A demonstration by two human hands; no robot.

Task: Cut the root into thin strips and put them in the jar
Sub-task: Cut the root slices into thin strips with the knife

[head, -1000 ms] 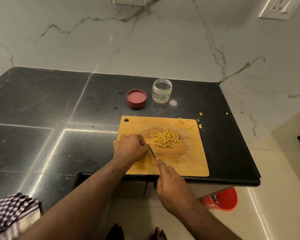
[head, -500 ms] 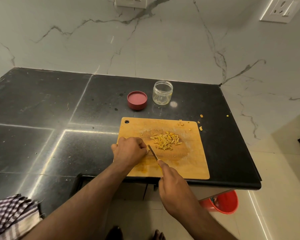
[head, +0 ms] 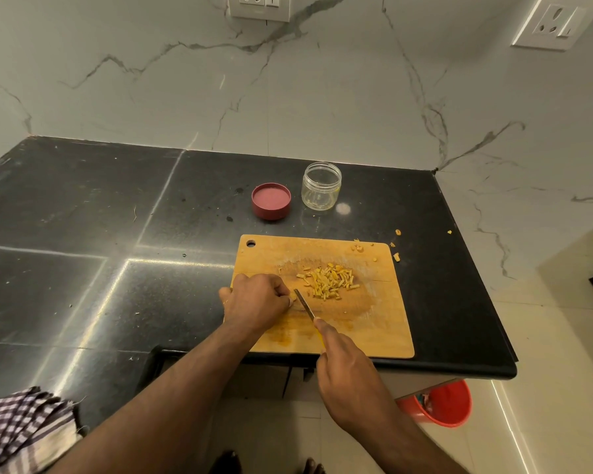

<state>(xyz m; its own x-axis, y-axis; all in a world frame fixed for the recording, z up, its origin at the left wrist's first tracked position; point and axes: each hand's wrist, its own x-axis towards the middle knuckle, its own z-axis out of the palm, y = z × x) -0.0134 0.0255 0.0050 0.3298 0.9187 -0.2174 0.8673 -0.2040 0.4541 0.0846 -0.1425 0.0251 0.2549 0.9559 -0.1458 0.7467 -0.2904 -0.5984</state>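
Head view: on a wooden cutting board (head: 356, 333) at the near edge of a black counter (head: 83, 268), the left hand (head: 254, 302) curls its fingers down over a small remnant of the yellow root (head: 292, 297), most of it hidden beneath the knuckles. The right hand (head: 350, 374) grips a yellow-handled knife (head: 304, 305), forefinger laid along the spine, blade set against the root just beside the left fingertips.

A heap of cut strips (head: 329, 281) lies at 2 o'clock from the blade. The open glass jar (head: 321, 186) stands off the board at 12 o'clock, apparently empty, its red lid (head: 271, 201) at its 9 o'clock.

The piece looks too small to hold safely: a slip on the stained board could send the blade into the fingers. Strips may also scatter; stray bits (head: 396, 256) already lie off the board at 2 o'clock, so the transfer to the narrow-mouthed jar risks more loss.
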